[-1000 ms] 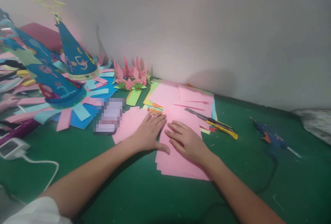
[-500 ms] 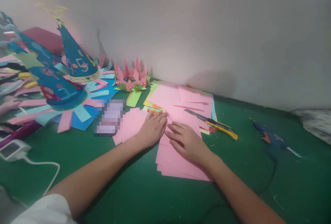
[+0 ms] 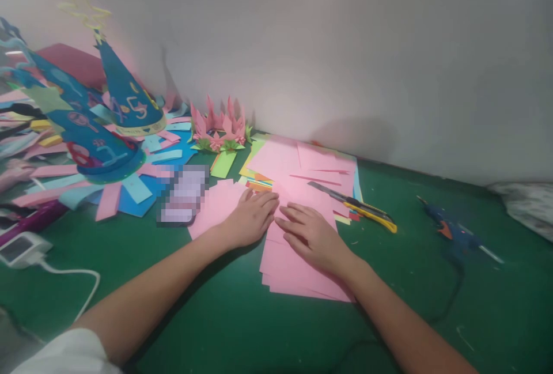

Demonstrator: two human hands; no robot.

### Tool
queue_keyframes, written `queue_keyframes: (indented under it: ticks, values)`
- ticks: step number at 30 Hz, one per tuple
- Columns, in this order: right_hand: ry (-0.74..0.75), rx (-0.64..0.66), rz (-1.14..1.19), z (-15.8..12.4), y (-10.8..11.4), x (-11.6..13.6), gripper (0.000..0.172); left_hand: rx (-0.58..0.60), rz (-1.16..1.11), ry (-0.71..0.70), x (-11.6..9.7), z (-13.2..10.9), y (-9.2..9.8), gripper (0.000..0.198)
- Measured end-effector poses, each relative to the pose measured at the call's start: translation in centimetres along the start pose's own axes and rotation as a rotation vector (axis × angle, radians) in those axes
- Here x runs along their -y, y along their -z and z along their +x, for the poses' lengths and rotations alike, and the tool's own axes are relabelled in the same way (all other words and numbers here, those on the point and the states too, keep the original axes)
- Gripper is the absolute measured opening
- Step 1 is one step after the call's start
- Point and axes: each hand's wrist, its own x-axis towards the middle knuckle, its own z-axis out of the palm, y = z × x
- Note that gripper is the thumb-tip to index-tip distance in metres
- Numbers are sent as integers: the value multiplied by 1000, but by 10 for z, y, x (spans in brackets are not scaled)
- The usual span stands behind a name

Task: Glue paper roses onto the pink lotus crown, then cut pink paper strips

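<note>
My left hand [image 3: 249,217] lies palm down with its fingers stretched out, across pink paper pieces on the left and the edge of the pink sheets. Just beside it, my right hand [image 3: 313,235] rests flat on the stack of pink paper sheets [image 3: 298,276], fingers extended towards the left hand. Neither hand grips anything. Beyond the fingers, more pink and coloured sheets [image 3: 276,158] are piled near the wall. A yellow utility knife [image 3: 371,216] with its blade out lies across the right side of the paper.
A phone [image 3: 184,195] lies left of the paper. Blue cone hats [image 3: 129,94] and paper strips crowd the far left. A pink paper crown [image 3: 220,129] stands by the wall. At right lies a blue glue gun [image 3: 451,227]. A white cable [image 3: 93,273] runs at left.
My left hand has shifted slightly down and to the left, showing a bit more of the orange paper behind its fingers. My right hand has stayed nearly still.
</note>
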Motion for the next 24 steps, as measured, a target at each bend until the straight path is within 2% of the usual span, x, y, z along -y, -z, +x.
queue_keyframes:
  ticks: [4, 9, 11, 17, 21, 24]
  values:
    - [-4, -12, 10, 0, 0, 0, 31, 107, -80, -29, 9, -3, 12, 40]
    - [1, -1, 11, 1, 2, 0, 31, 174, -114, -23, 9, -4, 18, 52]
    - [1, -4, 16, 1, 2, 1, 31, 155, -98, -20, 5, -3, 18, 53]
    - [-55, 21, 88, 2, 3, 0, 31, -1, 23, 3, -7, -1, 6, 45]
    - [-170, 50, 152, 6, 5, -4, 30, 12, 110, 21, -10, -2, -1, 46]
    - [-156, 105, 110, 11, 7, -8, 34, 18, 145, 28, -12, -3, -3, 46]
